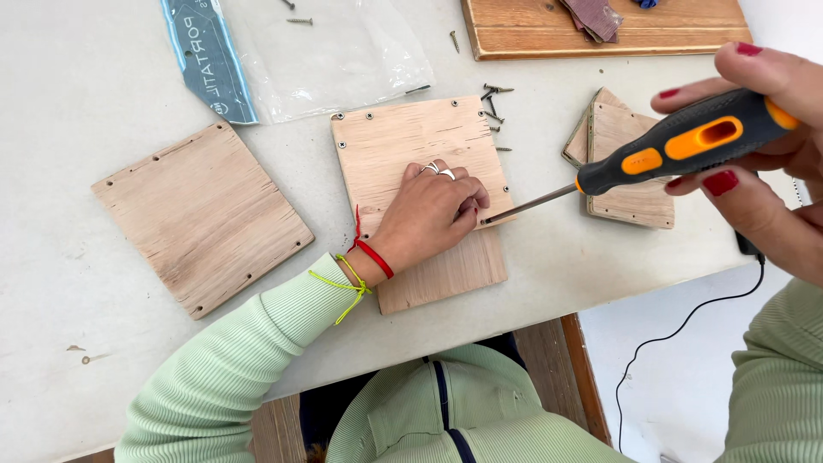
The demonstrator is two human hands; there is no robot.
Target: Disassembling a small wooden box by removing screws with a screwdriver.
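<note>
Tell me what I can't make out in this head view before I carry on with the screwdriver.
- Screwdriver tip and any screw under it: hidden by the left hand.
- Right hand: cut off by the right edge.
- Upper wooden board and the cloth on it: cut off by the top edge.
- Loose screws: too small to tell head type.
- Black cable: its ends are out of sight.
</note>
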